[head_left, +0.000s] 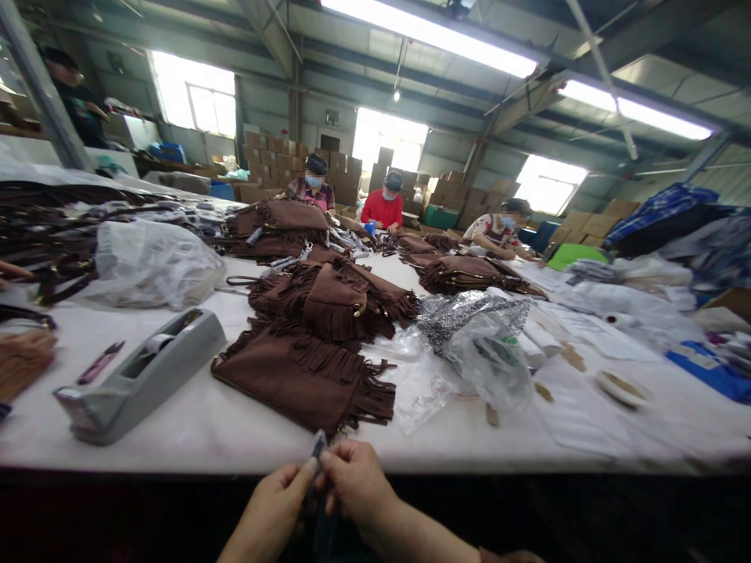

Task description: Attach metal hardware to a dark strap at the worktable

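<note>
Left hand (275, 500) and right hand (355, 481) meet at the near edge of the desk (193, 422), low in the frame. Both are closed in a pinch on one small item, a thin grey-blue strip (318, 447) that sticks up between the fingertips; what it is cannot be told. The thumbs and forefingers of the two hands touch or nearly touch around it. The strip sits just in front of the desk edge, over the dark space below.

Nearest on the desk, just beyond the hands, a brown fringed bag (302, 381) lies flat, fringe toward the right. Behind it, a heap of the same bags (334, 301). Left of the flat bag, a grey tape dispenser (141, 375) lies at an angle; pink snips (99, 362) lie beside it, further left. Right of the bags, crumpled clear plastic (481, 356), partly over a patterned piece. A tape roll (620, 387) lies well off to the right on white sheets. A filled plastic bag (149, 262) sits at the left, further back.

At the far end of the desk three people are seated, one in a red top (382, 209). Another person (76, 98) stands far left. Cardboard boxes (275, 152) are stacked by the back wall.
</note>
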`<state>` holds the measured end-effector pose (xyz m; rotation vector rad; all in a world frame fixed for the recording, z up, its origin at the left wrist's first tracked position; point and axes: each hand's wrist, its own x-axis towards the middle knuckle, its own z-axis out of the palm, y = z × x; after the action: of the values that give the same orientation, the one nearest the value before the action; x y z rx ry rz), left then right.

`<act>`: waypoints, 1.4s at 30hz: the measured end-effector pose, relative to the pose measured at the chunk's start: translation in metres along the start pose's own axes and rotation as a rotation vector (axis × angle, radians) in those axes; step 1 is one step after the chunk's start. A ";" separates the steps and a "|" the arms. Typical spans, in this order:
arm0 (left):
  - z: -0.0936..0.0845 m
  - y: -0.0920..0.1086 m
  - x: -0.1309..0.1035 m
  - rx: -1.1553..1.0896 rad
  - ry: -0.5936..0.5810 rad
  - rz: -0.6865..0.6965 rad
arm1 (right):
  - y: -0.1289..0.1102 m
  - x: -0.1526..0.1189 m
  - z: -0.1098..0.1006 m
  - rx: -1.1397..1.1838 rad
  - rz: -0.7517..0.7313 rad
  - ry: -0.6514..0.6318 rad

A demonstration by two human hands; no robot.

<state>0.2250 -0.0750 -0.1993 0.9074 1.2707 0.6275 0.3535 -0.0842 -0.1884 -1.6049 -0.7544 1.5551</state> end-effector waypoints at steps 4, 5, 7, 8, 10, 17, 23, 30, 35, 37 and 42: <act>-0.002 0.001 0.001 -0.101 -0.001 -0.068 | 0.008 -0.003 -0.018 -0.279 -0.391 0.147; -0.002 0.001 0.000 -0.128 0.006 -0.077 | 0.008 -0.003 -0.023 -0.377 -0.554 0.192; -0.003 0.003 -0.001 -0.164 0.006 -0.094 | 0.005 -0.004 -0.032 -0.586 -0.865 0.214; -0.003 0.004 -0.002 -0.171 -0.002 -0.097 | 0.002 -0.003 -0.035 -0.697 -0.989 0.198; -0.004 0.006 -0.004 -0.161 -0.016 -0.095 | -0.006 0.001 -0.038 -0.942 -1.169 0.143; -0.010 0.009 -0.013 -0.113 -0.013 -0.074 | -0.018 0.027 -0.036 -1.354 -1.357 0.160; -0.027 -0.005 -0.023 -0.214 -0.016 -0.108 | -0.012 0.029 -0.036 -1.279 -1.334 0.187; -0.040 0.009 -0.026 -0.387 -0.148 -0.166 | -0.015 0.024 -0.036 -1.239 -1.260 0.177; -0.040 0.014 -0.031 -0.452 -0.169 -0.170 | -0.015 0.022 -0.034 -1.215 -1.223 0.185; -0.038 0.008 -0.033 -0.458 -0.156 -0.156 | -0.013 0.022 -0.034 -1.215 -1.226 0.186; -0.037 -0.007 -0.031 -0.368 -0.111 -0.158 | -0.009 0.022 -0.031 -1.225 -1.237 0.188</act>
<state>0.1821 -0.0959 -0.1904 0.5246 1.0702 0.6495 0.3871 -0.0648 -0.1934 -1.3469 -2.2370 -0.0743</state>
